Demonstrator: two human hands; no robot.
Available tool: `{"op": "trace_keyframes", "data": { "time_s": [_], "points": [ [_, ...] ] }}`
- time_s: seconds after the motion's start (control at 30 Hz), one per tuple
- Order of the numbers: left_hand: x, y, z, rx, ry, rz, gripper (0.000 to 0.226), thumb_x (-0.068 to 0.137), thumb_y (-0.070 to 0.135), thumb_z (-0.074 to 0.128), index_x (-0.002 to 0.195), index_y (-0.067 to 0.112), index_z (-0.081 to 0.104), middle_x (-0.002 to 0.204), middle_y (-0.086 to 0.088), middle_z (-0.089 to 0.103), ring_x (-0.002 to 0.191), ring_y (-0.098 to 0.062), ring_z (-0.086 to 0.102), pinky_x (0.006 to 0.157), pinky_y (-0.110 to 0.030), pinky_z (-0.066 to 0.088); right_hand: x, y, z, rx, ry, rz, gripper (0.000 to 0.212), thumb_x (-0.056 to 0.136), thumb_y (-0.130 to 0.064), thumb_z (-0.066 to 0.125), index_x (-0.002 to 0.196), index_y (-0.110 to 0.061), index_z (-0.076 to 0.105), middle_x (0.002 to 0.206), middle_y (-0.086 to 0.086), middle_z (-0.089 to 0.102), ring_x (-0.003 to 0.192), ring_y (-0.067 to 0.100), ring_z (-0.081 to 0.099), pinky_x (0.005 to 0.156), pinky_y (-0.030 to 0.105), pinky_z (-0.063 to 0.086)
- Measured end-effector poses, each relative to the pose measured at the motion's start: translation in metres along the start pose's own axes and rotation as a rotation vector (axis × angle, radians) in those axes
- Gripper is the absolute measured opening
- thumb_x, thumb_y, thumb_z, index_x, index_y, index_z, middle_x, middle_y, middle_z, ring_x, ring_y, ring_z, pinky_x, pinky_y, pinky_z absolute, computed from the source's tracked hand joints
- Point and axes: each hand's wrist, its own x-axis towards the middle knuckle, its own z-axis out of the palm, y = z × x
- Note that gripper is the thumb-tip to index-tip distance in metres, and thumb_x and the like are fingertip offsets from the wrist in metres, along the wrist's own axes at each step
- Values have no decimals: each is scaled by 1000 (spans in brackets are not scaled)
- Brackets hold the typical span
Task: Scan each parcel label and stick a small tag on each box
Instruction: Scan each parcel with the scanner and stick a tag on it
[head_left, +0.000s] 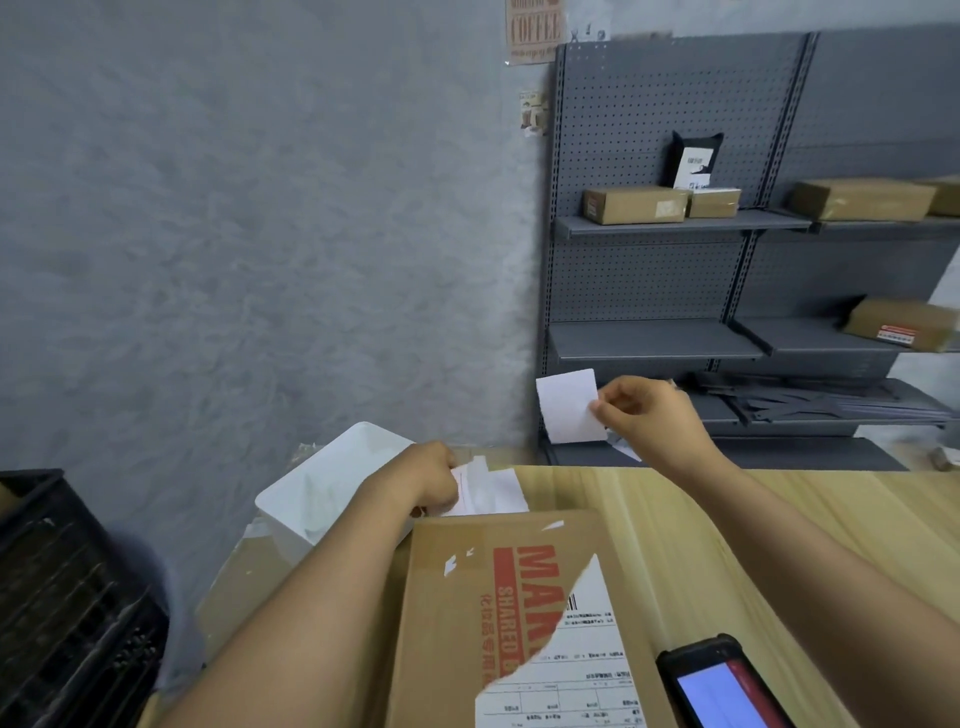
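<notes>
White blank tag is pinched by the right hand above the table's far edge; the left hand grips paper strips beyond the cardboard box

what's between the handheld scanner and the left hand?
Head view: the cardboard box with its torn shipping label lies between the scanner and the left hand.

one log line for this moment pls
right hand: pinches blank white paper tag | left hand: holds white backing sheets | brown labelled cardboard box: untagged | black handheld scanner: on table
</notes>
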Motion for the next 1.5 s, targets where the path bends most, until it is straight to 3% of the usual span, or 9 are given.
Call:
{"op": "trace_keyframes", "data": {
  "time_s": [0.2,0.37,0.5,0.67,0.77,0.83,1.0,1.3,1.5],
  "points": [
    [-14,13,-19,-4,48,124,32,93,37,56,107,11,69,111,-6,68,96,-21,61,84,-30,48,-12,-27,15,-115,-104,-191,13,89,-23,63,88,-13,70,82,-3,70,77,10,64,69,25,51],
    [-41,32,-41,-810,-63,88,61,92,63,40,99,8,65,85,-10,74,72,-21,73,58,-28,58,-23,-54,25,-193,-134,-433,13,90,-22,62,90,-13,71,87,-3,71,83,13,63,77,33,49],
    [-53,28,-46,-942,-25,103,47,86,49,64,109,9,63,82,-7,76,77,-21,74,62,-29,60,-30,-67,31,-226,-192,-541,18,90,-28,63,103,-19,71,100,-6,70,96,12,60,80,25,46],
    [-60,10,-40,-983,123,126,25,87,3,56,111,10,62,95,-6,74,77,-15,74,64,-26,60,-40,-72,33,-160,-280,-415,45,88,-56,50,120,-28,65,121,-9,63,111,10,51,92,25,40],
    [-70,3,-39,-1055,96,176,25,87,-1,55,108,10,61,99,-8,73,79,-18,74,60,-25,58,-43,-69,31,44,-158,-120,39,89,-54,54,110,-23,66,107,-5,65,92,8,58,80,28,47],
    [-77,-1,-38,-1056,62,197,24,86,-2,56,107,8,60,98,-8,73,80,-20,74,58,-25,57,-47,-68,29,221,-240,52,38,86,-52,59,93,-15,63,92,8,67,74,10,55,69,26,43],
    [-87,-8,-29,-1008,44,196,11,91,7,59,102,7,58,87,-8,75,76,-20,74,60,-27,59,-62,-75,21,348,-318,109,25,89,-32,65,83,-8,61,103,27,64,81,20,52,79,35,42],
    [-95,-12,-9,-791,121,148,13,88,20,68,85,10,59,90,-6,72,76,-18,70,67,-30,60,-94,-81,22,114,-332,214,24,93,-30,56,75,-14,56,87,12,71,77,23,64,81,39,50],
    [-99,-14,3,-678,132,116,13,85,12,71,76,9,62,62,-6,63,47,-12,53,52,-22,51,-103,-77,28,-191,-339,203,25,88,-31,61,70,-14,59,76,1,66,67,13,58,55,22,42]
  ]
}}
